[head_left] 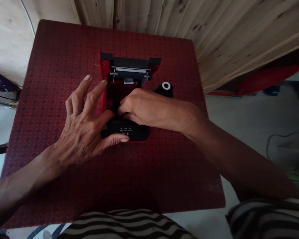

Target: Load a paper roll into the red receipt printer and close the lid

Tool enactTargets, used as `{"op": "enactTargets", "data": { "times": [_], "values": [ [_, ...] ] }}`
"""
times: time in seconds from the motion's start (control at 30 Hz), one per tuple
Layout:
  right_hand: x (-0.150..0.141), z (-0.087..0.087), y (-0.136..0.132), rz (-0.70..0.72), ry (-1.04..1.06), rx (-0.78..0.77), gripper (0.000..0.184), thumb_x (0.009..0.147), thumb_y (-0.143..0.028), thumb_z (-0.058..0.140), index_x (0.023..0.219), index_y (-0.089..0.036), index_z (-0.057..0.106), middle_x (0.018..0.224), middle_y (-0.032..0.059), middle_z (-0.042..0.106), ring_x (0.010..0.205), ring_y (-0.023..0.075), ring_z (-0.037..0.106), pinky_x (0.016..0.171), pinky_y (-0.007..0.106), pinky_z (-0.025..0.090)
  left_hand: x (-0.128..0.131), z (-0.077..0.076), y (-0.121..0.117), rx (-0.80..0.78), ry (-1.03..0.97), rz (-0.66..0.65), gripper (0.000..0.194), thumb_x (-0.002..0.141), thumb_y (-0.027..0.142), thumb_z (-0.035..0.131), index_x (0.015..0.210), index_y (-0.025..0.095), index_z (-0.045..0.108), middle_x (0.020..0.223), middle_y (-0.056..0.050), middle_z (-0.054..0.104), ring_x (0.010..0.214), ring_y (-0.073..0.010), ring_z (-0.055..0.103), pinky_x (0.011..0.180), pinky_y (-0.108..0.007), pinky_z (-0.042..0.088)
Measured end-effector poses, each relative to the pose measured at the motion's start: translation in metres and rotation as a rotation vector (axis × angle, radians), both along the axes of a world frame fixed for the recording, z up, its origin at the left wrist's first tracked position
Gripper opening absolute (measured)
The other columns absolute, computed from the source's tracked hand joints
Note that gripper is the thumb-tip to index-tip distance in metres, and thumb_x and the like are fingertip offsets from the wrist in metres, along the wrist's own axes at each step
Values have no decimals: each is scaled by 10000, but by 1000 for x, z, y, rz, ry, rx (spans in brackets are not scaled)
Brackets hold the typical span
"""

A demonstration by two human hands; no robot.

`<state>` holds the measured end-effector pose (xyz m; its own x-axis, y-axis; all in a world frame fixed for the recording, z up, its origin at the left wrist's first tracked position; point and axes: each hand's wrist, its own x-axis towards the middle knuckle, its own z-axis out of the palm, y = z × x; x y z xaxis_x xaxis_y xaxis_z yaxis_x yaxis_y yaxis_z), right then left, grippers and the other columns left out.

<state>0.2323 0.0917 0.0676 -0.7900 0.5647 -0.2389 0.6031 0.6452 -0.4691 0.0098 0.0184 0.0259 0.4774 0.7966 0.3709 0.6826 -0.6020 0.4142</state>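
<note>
A red and black label printer (128,131) stands on the table with its lid (131,63) raised, showing a roller and metal bar inside the lid. My left hand (83,122) is spread along its left side, thumb over the black front panel and index finger at the left edge of the opening. Into the printer's body reaches my right hand (142,106), its fingers curled together and pointing down. Whatever those fingertips grip, if anything, is hidden by the hand and the dark interior. Just right of the printer lies a black roll with a white ring-shaped end (166,86), partly behind my right wrist.
The table (52,66) has a dark red patterned cover. A wood-plank wall (151,16) runs along its far side. On the right, beyond the table edge, are a red object (266,78) and a cable (269,142) on the floor.
</note>
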Motion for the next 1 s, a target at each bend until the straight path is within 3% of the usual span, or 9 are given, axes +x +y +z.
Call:
{"op": "enactTargets", "data": {
  "times": [0.17,0.37,0.5,0.63,0.8,1.0],
  "values": [
    [2,2,6,35,78,-99,351,967,-44,602,702,-207,764,652,-39,684,604,115,524,719,314,407,1,-7,-3,-10,-15,-20,599,987,805,593,1200,273,767,1750,-78,388,1620,-567,299,1262,-924,282],
    [8,7,9,80,113,-130,402,1090,-237,593,719,-212,746,636,-57,640,607,104,494,768,317,427,-4,-6,-3,-123,-59,-42,516,991,770,610,1283,363,732,1732,-32,423,1645,-521,279,1299,-900,271],
    [7,5,6,41,123,-104,391,1086,-320,649,721,-218,750,663,-51,658,643,112,536,781,320,444,-9,-2,0,-230,-85,-76,499,1017,731,589,1299,348,740,1742,-42,420,1645,-510,312,1311,-894,274],
    [1,3,-3,-53,119,-63,407,1090,-265,615,711,-205,750,652,-36,654,647,120,550,762,323,429,-11,-1,2,-319,-140,-73,461,1033,679,581,1341,381,750,1746,-4,428,1657,-490,309,1341,-872,246],
    [-7,1,-13,-193,64,-7,390,1071,-249,611,719,-185,767,680,15,680,660,145,568,713,338,395,-13,-4,2,-319,-187,-71,407,1058,596,562,1388,437,741,1761,54,414,1682,-461,266,1363,-857,203],
    [-13,1,-13,-253,76,0,286,982,-160,659,714,-181,760,687,10,658,718,157,577,757,342,429,-18,-3,8,-249,-97,-102,372,1110,488,511,1393,395,732,1761,8,406,1656,-442,322,1324,-844,296]
  ]
}}
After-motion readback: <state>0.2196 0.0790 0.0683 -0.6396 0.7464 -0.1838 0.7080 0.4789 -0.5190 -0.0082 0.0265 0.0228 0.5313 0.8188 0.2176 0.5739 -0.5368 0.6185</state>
